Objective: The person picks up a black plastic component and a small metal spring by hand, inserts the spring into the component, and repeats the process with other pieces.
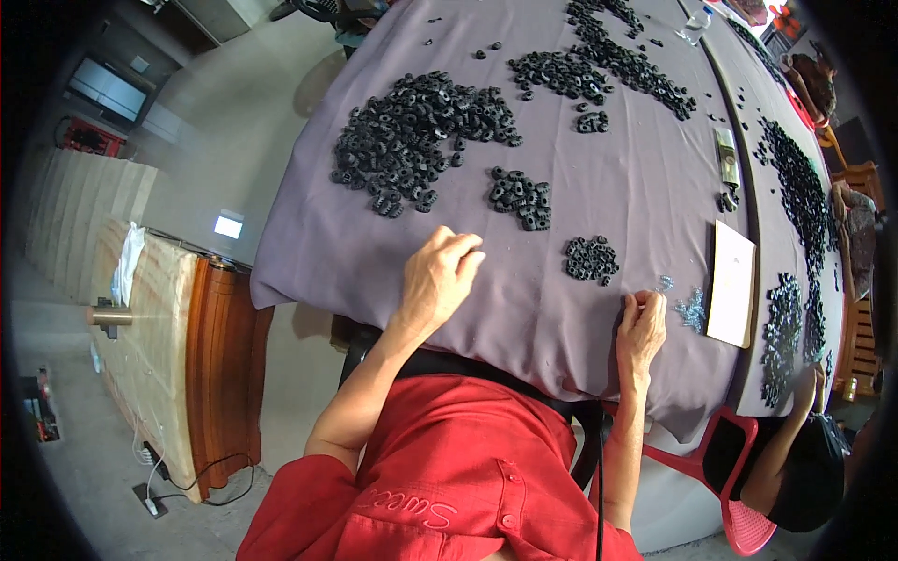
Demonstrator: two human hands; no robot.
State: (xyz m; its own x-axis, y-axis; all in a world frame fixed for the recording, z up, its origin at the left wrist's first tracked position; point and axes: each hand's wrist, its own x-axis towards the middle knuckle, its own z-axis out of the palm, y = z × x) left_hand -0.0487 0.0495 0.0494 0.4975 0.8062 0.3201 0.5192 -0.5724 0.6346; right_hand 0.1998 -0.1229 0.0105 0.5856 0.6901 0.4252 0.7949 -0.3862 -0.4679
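Note:
Over the near edge of the cloth-covered table, my left hand is raised with its fingers curled into a pinch. Whatever it may hold is too small or hidden to make out. Just beyond it lies a small heap of black ridged plastic parts. My right hand is closed too, fingertips bent down to the cloth beside a few small, shiny, screw-like pieces. Its grip is hidden. Between the hands and farther back sits a flat cluster of black ring-like parts.
A large heap of black parts covers the left side; more parts trail toward the back. On the right are a tan board, a small packet and a clear bottle. Another person's hand works beside dark parts.

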